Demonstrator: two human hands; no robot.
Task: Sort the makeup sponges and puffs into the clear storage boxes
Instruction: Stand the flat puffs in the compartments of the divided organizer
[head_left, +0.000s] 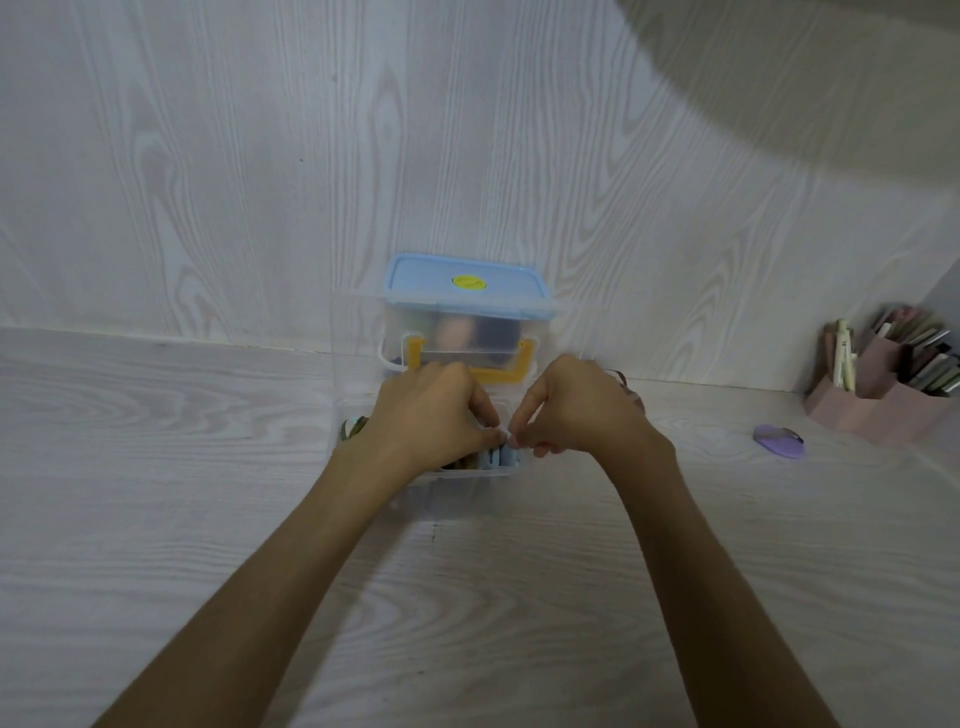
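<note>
A small clear storage box (457, 496) stands on the desk in front of me with several flat puffs standing on edge inside; blue ones (497, 458) show between my wrists. My left hand (431, 410) and my right hand (576, 405) both reach into the box from above, fingertips meeting over the blue puffs and pinching at them. Behind it stands a taller clear box (467, 332) with a blue lid and yellow handle, holding dark and tan sponges. A purple puff (778, 440) lies alone on the desk to the right.
A pink desk organiser (872, 410) full of pens and tubes stands at the far right. A greenish puff (353, 427) peeks out at the box's left side. The wood-grain wall rises right behind the boxes.
</note>
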